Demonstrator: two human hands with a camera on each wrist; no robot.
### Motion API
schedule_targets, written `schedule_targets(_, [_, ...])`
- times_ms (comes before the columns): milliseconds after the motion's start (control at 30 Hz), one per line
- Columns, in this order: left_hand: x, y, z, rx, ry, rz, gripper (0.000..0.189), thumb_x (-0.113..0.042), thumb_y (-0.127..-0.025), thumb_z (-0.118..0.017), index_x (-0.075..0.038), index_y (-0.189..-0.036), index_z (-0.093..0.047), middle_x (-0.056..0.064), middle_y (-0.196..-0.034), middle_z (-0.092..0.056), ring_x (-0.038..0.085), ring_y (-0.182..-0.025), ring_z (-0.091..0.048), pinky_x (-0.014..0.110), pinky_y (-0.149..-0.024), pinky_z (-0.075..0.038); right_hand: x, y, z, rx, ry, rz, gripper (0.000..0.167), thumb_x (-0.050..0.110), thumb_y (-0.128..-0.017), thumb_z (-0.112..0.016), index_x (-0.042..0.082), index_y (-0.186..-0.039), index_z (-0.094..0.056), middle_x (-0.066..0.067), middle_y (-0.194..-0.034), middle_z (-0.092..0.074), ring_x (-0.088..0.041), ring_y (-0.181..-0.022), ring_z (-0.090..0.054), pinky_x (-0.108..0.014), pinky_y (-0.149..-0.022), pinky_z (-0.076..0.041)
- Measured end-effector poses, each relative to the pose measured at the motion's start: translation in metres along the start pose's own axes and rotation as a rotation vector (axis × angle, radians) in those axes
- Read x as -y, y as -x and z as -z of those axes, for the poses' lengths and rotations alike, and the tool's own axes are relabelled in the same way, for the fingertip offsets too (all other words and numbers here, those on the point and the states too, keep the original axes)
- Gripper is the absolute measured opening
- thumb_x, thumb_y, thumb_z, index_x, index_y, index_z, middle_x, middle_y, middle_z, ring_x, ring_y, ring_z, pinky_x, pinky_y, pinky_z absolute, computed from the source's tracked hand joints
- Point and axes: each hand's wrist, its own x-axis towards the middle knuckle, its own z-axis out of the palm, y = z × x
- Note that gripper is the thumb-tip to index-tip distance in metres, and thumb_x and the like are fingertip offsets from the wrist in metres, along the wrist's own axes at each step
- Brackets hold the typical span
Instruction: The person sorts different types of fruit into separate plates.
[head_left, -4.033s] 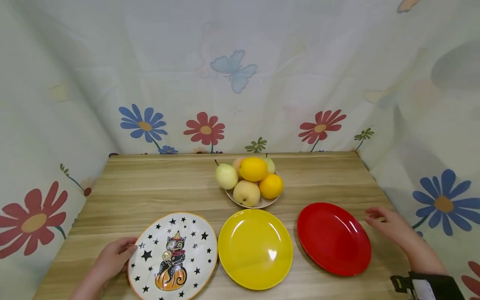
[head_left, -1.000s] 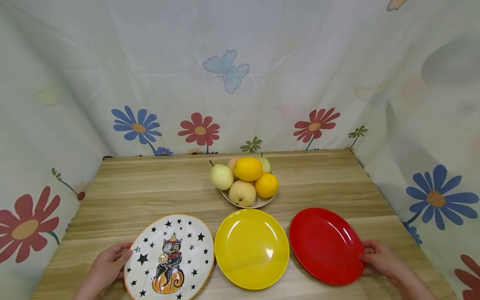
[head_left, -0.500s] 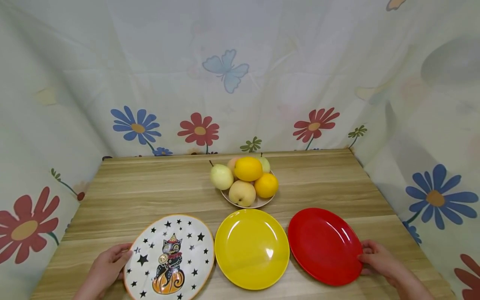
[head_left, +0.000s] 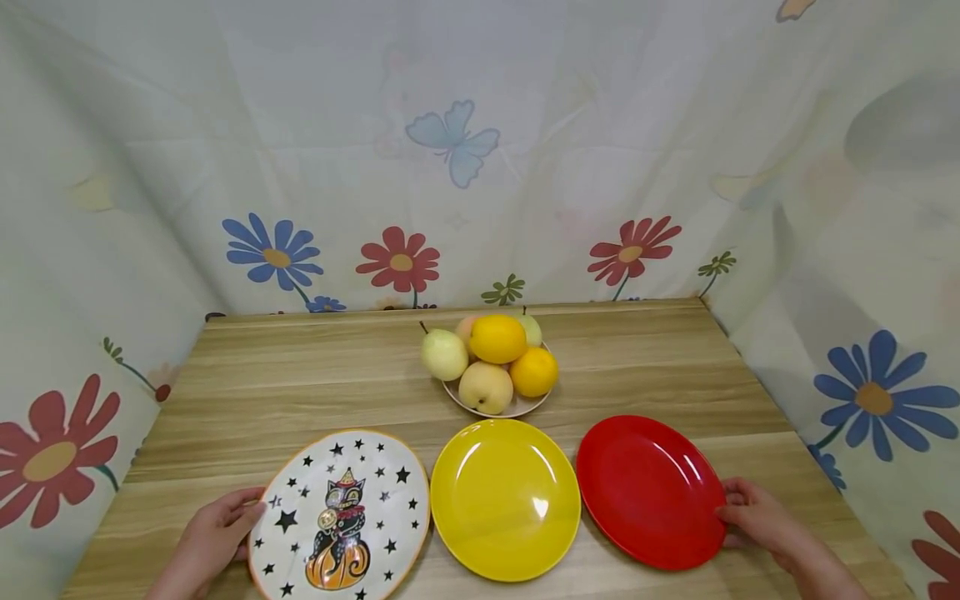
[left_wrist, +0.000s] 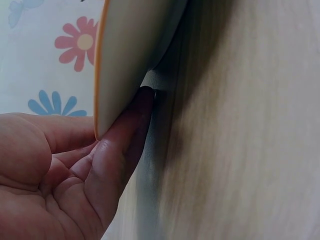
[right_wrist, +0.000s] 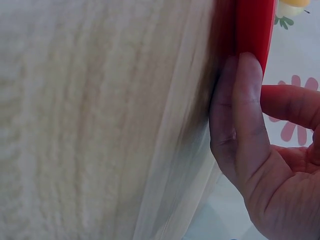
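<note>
My left hand (head_left: pixel 213 537) pinches the left rim of a white plate (head_left: pixel 397 533) printed with black stars and a cat on a pumpkin. In the left wrist view, fingers (left_wrist: pixel 115 155) reach under the orange-edged plate (left_wrist: pixel 120 65). My right hand (head_left: pixel 757 521) pinches the right rim of a red plate (head_left: pixel 648 492). Seen from the right wrist, two fingers (right_wrist: pixel 247 105) lie beneath the red plate (right_wrist: pixel 252 30), with the thumb (right_wrist: pixel 287 102) at its upper side. Between these two plates sits a yellow plate (head_left: pixel 506 500), close to both.
Behind the yellow plate stands a bowl (head_left: pixel 517 407) heaped with pears (head_left: pixel 444 355), an orange (head_left: pixel 534 372) and a yellow fruit (head_left: pixel 498 337). The wooden table (head_left: pixel 315 358) meets a flowered curtain (head_left: pixel 360 150) at the back and sides.
Since the oldest frame, my right hand has come in from the right and taken hold of the red plate, which now sits nearer the yellow one. Over the last second almost nothing moves.
</note>
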Motion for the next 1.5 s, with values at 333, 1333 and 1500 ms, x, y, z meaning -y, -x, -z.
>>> schedule_targets(333, [0.003, -0.002, 0.001, -0.005, 0.013, 0.009, 0.047, -0.016, -0.099, -0.050, 0.011, -0.136, -0.040, 0.027, -0.115, -0.061, 0.016, -0.081, -0.064, 0.034, -0.062, -0.057, 0.001, -0.001, 0.001, -0.003, 0.017, -0.003, 0.047, -0.001, -0.092, -0.051, -0.020, -0.128, -0.027, -0.024, -0.101, -0.058, -0.017, -0.080, -0.061, -0.037, -0.072, -0.058])
schedule_targets(1333, [0.016, -0.006, -0.007, 0.003, 0.201, 0.082, 0.062, -0.033, -0.098, -0.050, 0.012, -0.138, -0.035, 0.024, -0.125, -0.057, 0.010, -0.088, -0.063, 0.033, -0.072, -0.058, 0.060, -0.001, 0.029, -0.369, 0.424, 0.431, 0.042, 0.019, -0.096, -0.053, -0.013, -0.122, -0.047, -0.035, -0.115, -0.052, -0.046, -0.097, -0.054, -0.044, -0.071, -0.055])
schedule_targets(1500, [0.022, -0.007, -0.006, -0.008, 0.225, 0.108, 0.072, -0.043, -0.094, -0.055, 0.010, -0.138, -0.037, 0.018, -0.119, -0.061, 0.010, -0.086, -0.063, 0.033, -0.071, -0.057, 0.085, -0.004, 0.021, -0.405, 0.420, 0.508, 0.044, 0.022, -0.096, -0.053, -0.010, -0.125, -0.047, -0.034, -0.119, -0.051, -0.048, -0.101, -0.051, -0.053, -0.075, -0.053])
